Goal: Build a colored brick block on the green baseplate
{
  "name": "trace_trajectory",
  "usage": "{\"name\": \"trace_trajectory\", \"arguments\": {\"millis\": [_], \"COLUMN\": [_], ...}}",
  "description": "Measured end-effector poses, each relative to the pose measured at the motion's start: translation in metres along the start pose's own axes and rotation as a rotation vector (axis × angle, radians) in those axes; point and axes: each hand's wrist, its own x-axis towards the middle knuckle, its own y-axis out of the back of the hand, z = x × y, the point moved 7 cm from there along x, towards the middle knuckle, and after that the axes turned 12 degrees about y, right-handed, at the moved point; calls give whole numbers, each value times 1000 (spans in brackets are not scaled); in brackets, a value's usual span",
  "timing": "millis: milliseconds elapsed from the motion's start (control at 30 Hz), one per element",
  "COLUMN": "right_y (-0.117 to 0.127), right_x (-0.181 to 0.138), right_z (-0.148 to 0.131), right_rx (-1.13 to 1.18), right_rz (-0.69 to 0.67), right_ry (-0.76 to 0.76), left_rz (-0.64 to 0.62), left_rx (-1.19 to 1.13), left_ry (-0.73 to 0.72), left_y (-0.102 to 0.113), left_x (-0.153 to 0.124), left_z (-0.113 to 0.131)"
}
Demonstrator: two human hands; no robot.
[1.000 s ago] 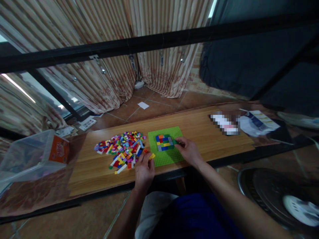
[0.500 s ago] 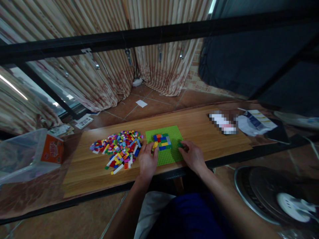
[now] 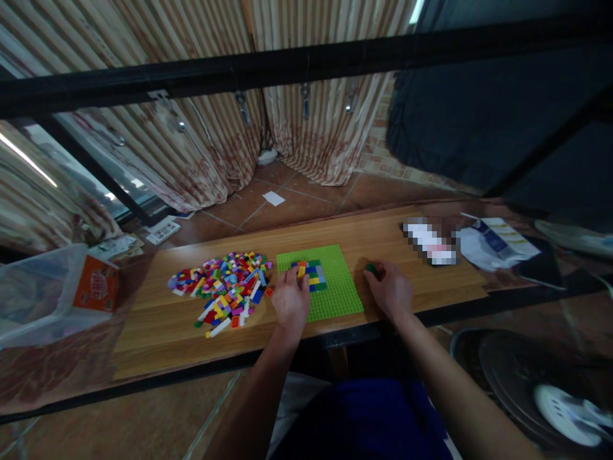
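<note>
A light green studded baseplate (image 3: 342, 291) lies on the table, carrying a low block of toy bricks (image 3: 317, 275) in blue, green, yellow, orange and light blue. My left hand (image 3: 291, 301) is at the left side of this block, thumb and fingers closed round a yellow brick (image 3: 301, 271); whether that brick is seated cannot be made out. Past the plate's right edge, my right hand (image 3: 393, 291) pinches a dark green brick (image 3: 370, 268) just over the wood. A small red-orange brick (image 3: 269, 292) lies by my left hand.
A heap of mixed bricks (image 3: 230, 287) spreads over the wooden tabletop (image 3: 158, 345) at left. A clear plastic bin (image 3: 41, 294) with an orange label stands beyond it. Far right are a blurred-out item (image 3: 430, 241) and a plastic bag (image 3: 498, 243). A fan (image 3: 522, 377) stands lower right.
My right hand has moved right, off the baseplate, with the dark green brick. My left hand has brought the yellow brick in against the brick block, and the baseplate has turned slightly.
</note>
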Motion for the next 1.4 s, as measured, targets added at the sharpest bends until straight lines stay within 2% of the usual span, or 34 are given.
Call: {"name": "trace_trajectory", "arguments": {"millis": [100, 167, 367, 467, 533, 700, 933, 1233, 1400], "right_y": [4, 5, -17, -32, -41, -54, -64, -60, -55], "right_x": [0, 0, 2, 4, 5, 4, 5, 7, 7], "right_z": [-3, -14, -93, -123, -134, -140, -140, -146, -154], "right_rx": [18, 67, 337, 334, 286, 209, 249, 275, 166], "right_rz": [38, 61, -56, -135, -182, -241, -232, -244, -267], "right_ry": [30, 86, 421, 472, 468, 421, 421, 473, 556], "left_rz": [14, 21, 36, 55, 71, 82, 80, 77, 45], "left_rx": [54, 72, 35, -15, -59, -114, 35, 146, 212], "left_ry": [34, 52, 58, 33, -6, -121, -259, -302, -293], "left_y": [-6, -9, -9, -6, -3, 1, -6, -10, -14], "left_x": [0, 0, -1, -3, -6, -13, -21, -25, -26], "left_z": [0, -2, -5, -9, -12, -17, -12, -7, -6]}}
